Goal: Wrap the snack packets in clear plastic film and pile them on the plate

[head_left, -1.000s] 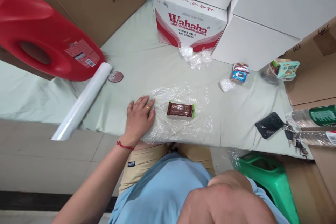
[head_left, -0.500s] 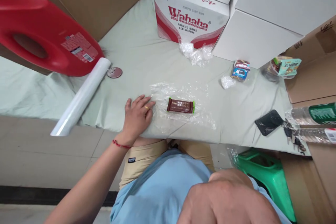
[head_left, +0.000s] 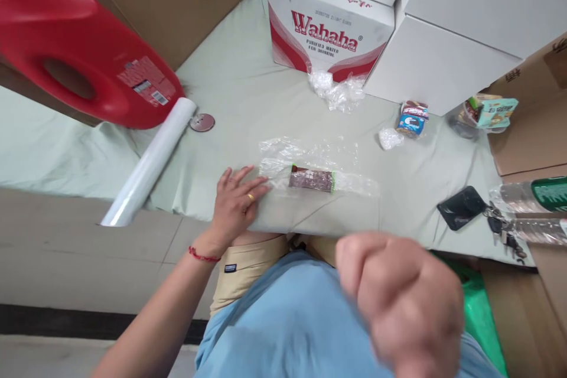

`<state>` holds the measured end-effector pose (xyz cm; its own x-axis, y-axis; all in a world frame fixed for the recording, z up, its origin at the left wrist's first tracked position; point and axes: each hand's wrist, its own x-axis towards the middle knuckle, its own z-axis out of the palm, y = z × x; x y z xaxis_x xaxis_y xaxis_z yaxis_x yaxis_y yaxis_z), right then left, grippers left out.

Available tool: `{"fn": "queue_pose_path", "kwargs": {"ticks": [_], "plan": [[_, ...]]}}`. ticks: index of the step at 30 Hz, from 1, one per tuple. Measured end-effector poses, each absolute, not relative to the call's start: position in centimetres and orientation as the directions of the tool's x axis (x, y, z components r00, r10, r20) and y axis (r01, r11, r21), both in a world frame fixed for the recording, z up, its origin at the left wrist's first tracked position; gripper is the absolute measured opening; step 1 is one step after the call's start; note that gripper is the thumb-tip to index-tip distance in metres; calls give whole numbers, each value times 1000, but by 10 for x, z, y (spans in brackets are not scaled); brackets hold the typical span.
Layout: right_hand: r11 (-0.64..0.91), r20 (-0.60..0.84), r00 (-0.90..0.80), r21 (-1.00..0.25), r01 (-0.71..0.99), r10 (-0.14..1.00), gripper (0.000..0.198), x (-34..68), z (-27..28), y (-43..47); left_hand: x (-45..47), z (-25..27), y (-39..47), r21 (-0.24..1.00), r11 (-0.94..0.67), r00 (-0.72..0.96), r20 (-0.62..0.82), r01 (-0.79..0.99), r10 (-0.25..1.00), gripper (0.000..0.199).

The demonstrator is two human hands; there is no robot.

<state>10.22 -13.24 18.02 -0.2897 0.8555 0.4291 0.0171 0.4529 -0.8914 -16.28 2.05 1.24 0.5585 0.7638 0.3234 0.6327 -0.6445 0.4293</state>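
Note:
A brown snack bar (head_left: 312, 179) with green ends lies on the tablecloth, covered by a crinkled sheet of clear plastic film (head_left: 281, 150). My left hand (head_left: 237, 198) rests palm down with fingers spread, its fingertips at the film's left edge. Above my lap, close to the camera, my right hand (head_left: 403, 292) is closed in a fist and somewhat blurred. Its back faces me, so whatever it may hold is hidden. Left of my left hand lies a white roll of film (head_left: 153, 159), sticking out past the table's front edge.
A red jug (head_left: 101, 59) and a round tin-like disc (head_left: 202, 123) are at the left. Behind stand a Wahaha carton (head_left: 328, 32) and crumpled plastic (head_left: 339, 91). To the right are a small snack packet (head_left: 411, 119), a phone (head_left: 461, 208), keys (head_left: 507, 236) and bottles (head_left: 540, 230).
The film's front part, flat before, now lies folded back over the snack bar. My right fist has come up and forward into fuller view. My left hand stays at the film's left side.

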Motion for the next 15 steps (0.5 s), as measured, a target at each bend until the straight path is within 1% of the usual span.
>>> {"fn": "queue_pose_path", "kwargs": {"ticks": [1, 2, 3, 4, 6, 7, 9, 10, 12, 14, 15], "plan": [[469, 443, -165, -866, 175, 881, 10, 110, 180, -126, -165, 13, 19, 429, -655, 580, 310, 622, 753, 34], [438, 454, -36, -831, 343, 890, 5, 119, 177, -117, -167, 14, 17, 435, -664, 595, 304, 608, 744, 30], [365, 451, 68, -794, 486, 890, 10, 128, 171, -106, -168, 15, 16, 448, -671, 607, 302, 590, 735, 28], [273, 432, 130, -746, 608, 892, 17, 137, 163, -94, -169, 17, 15, 465, -675, 617, 298, 573, 729, 27], [127, 342, 131, -638, 760, 931, 31, 151, 142, -71, -169, 21, 14, 510, -664, 625, 278, 547, 729, 26], [86, 268, 99, -602, 794, 958, 38, 157, 131, -62, -168, 22, 14, 535, -646, 617, 267, 544, 740, 26], [18, 101, 51, -581, 814, 994, 51, 164, 112, -52, -167, 24, 14, 582, -599, 583, 246, 550, 774, 24], [-18, 21, 38, -590, 808, 999, 52, 166, 106, -51, -166, 24, 15, 596, -579, 568, 237, 556, 788, 28], [-56, -121, -28, -634, 772, 992, 47, 169, 103, -55, -165, 23, 16, 598, -568, 565, 220, 566, 795, 42], [-21, -240, -222, -721, 693, 945, 50, 174, 110, -64, -165, 22, 16, 574, -586, 597, 198, 572, 778, 44], [4, -282, -347, -771, 637, 895, 50, 178, 116, -69, -166, 22, 17, 560, -597, 614, 187, 575, 767, 42]]}}
